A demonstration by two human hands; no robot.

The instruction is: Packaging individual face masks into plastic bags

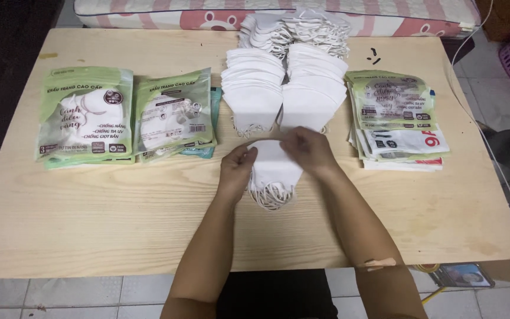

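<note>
1. While both hands meet at the middle of the surface (90, 236), they hold a small stack of white masks (275, 168) that lies flat on the wood, pointed end toward the person.
2. Left hand (237, 168): fingers curled, pinching the stack's left edge. Right hand (309, 150): fingers laid over the top right corner, pressing and gripping it. Neither is spread wide.
3. Ear loops (273, 196) spill out loose from the stack's near end, in a tangle.
4. Handling, as a judgement: masks look very light, soft, folded flat; layers would likely slide on each other, so grip the stack by both side edges, not by the loops, which would snag or stretch.
5. Just behind the hands: two fanned rows of masks (284, 88), touching side by side, with a looser heap (296, 26) behind them at the far edge.
6. Left side: a green pouch (85, 115), sealed-looking, with a mask pictured or showing on its front; cannot tell what is inside.
7. Beside it, a second pile of pouches (175, 115), green on top, a teal one peeking out below.
8. Right side: a pile of flat pouches (396, 121), green on top, white and red ones below; they look flat, likely empty, not sure.
9. Beyond the far edge: a bed (267, 12) with a pink patterned sheet.
</note>
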